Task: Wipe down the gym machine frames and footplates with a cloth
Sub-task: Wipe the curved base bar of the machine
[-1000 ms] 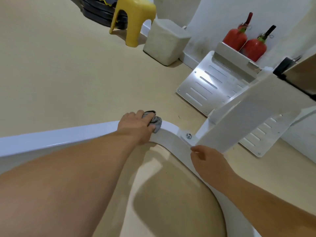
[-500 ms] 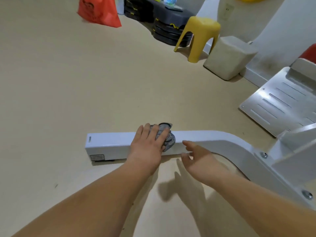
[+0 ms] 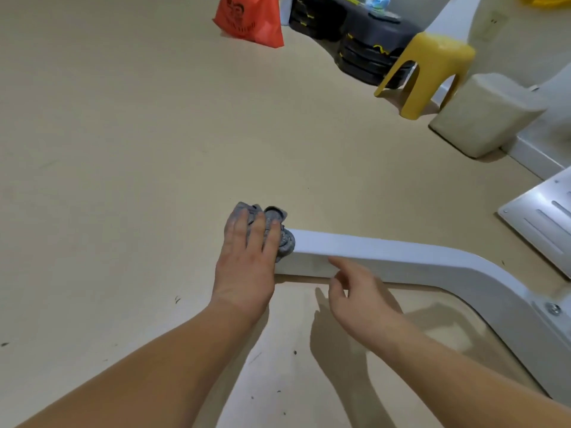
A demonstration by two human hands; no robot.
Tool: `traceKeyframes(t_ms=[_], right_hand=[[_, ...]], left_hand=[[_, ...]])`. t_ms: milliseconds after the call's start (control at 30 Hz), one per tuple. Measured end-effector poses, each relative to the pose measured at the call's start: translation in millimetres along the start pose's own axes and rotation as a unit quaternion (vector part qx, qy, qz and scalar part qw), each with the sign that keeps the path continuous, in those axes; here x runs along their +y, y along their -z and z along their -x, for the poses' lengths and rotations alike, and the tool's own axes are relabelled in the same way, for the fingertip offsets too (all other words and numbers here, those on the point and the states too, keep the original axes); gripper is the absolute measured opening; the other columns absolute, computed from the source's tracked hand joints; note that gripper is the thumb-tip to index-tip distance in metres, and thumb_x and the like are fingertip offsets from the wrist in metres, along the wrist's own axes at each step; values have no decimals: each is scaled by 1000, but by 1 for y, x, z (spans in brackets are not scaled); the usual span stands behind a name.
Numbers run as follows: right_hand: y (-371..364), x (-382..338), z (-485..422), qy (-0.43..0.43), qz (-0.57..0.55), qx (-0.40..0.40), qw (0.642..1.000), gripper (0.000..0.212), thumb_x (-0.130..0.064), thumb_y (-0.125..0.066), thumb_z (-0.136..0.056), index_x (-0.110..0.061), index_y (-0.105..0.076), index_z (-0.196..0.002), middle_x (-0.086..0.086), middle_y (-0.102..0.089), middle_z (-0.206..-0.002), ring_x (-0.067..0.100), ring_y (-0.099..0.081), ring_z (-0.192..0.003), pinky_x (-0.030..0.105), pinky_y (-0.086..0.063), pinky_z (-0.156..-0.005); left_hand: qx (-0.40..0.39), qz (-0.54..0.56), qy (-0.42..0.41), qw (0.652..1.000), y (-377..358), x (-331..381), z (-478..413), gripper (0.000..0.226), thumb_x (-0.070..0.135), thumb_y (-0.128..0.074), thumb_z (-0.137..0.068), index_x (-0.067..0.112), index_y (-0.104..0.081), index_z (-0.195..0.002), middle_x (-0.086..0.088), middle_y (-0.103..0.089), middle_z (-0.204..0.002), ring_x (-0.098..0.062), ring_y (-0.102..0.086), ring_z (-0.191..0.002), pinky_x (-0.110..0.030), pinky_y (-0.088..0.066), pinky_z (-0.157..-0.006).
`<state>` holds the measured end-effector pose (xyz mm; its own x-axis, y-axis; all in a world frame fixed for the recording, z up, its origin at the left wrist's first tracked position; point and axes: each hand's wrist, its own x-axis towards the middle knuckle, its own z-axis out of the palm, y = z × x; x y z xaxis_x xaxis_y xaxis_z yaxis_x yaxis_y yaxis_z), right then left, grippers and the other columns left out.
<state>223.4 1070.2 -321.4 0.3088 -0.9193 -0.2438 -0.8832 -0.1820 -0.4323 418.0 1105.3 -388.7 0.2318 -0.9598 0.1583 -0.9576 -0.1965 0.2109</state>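
Cloth (image 3: pixel 286 240) under left hand (image 3: pixel 247 261) at frame (image 3: pixel 386 250) end; bag (image 3: pixel 250 21) print illegible.

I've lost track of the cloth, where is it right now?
In the head view the cloth sits mid-frame under the left hand, pressed onto the left end of the white frame.
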Motion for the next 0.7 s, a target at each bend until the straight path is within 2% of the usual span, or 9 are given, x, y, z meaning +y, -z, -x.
traceKeyframes(t_ms=[100, 200, 267, 333, 367, 433, 533, 633, 700], right_hand=[[6, 20, 7, -19, -40, 66, 997, 47, -22, -49, -100, -29, -49, -147, -6, -59, -135, 12, -57, -120, 29, -45, -102], [15, 30, 12, -10, -106, 117, 987, 50, -10, -52, -89, -31, -57, -134, -4, -63, -123, 18, -60, -113, 27, -49, -93], [19, 31, 19, -74, -264, 114, 955, 51, 0, -51, -89, -33, -57, -128, -1, -67, -113, 18, -66, -103, 31, -53, -92], [16, 31, 30, -190, -470, 96, 857, 39, -8, -50, -99, -32, -53, -130, 1, -70, -117, 19, -71, -104, 44, -55, -100], [13, 31, 35, -211, -524, 77, 822, 27, -18, -49, -103, -28, -56, -128, 2, -72, -117, 20, -72, -105, 49, -55, -100], [5, 37, 40, -214, -532, 29, 818, 26, -36, -48, -107, -24, -63, -124, 2, -76, -113, 20, -74, -104, 50, -56, -99], [5, 60, 37, -255, -533, 55, 805, 30, -41, -44, -108, -23, -64, -121, 3, -78, -110, 18, -75, -102, 40, -59, -92], [15, 104, 40, -320, -441, 137, 827, 32, -40, -45, -104, -23, -64, -123, 8, -73, -121, 27, -72, -104, 35, -58, -85], [26, 139, 58, -410, -359, 237, 805, 33, -32, -43, -107, -13, -65, -123, 11, -73, -115, 34, -71, -94, 28, -48, -61]], left_hand=[[-39, 44, -103, 993, 8, 50, -12, 74, 17, -50, -99, 20, -13, -164, -8, -11, -171, -33, -5, -157, -46, -12, -128], [-50, 226, -171, 958, 14, 100, -1, 53, 20, -50, -101, 33, -41, -151, 7, -45, -155, -20, -40, -142, -37, -40, -109], [-61, 362, -109, 924, 11, 119, 26, 43, 22, -48, -102, 43, -50, -139, 20, -59, -134, -8, -56, -121, -31, -49, -93], [-66, 465, 2, 883, 5, 125, 42, 38, 23, -48, -103, 47, -54, -131, 23, -66, -117, 0, -61, -106, -24, -49, -87], [-73, 496, 37, 864, 5, 127, 45, 34, 22, -51, -102, 47, -58, -125, 23, -69, -109, 2, -62, -100, -19, -48, -84], [-100, 546, 63, 829, 5, 132, 43, 31, 19, -56, -101, 44, -62, -118, 24, -71, -104, 6, -63, -98, -13, -49, -83], [-213, 594, 26, 776, 1, 154, 45, 38, 23, -51, -104, 44, -60, -135, 22, -67, -125, 6, -60, -117, -17, -46, -103], [-289, 543, -35, 788, -11, 176, 49, 38, 31, -47, -108, 39, -56, -143, 17, -60, -140, -1, -53, -131, -21, -38, -113], [-270, 457, -28, 847, -21, 189, 47, 44, 33, -45, -108, 28, -48, -151, 10, -50, -153, -9, -44, -142, -22, -30, -117]])
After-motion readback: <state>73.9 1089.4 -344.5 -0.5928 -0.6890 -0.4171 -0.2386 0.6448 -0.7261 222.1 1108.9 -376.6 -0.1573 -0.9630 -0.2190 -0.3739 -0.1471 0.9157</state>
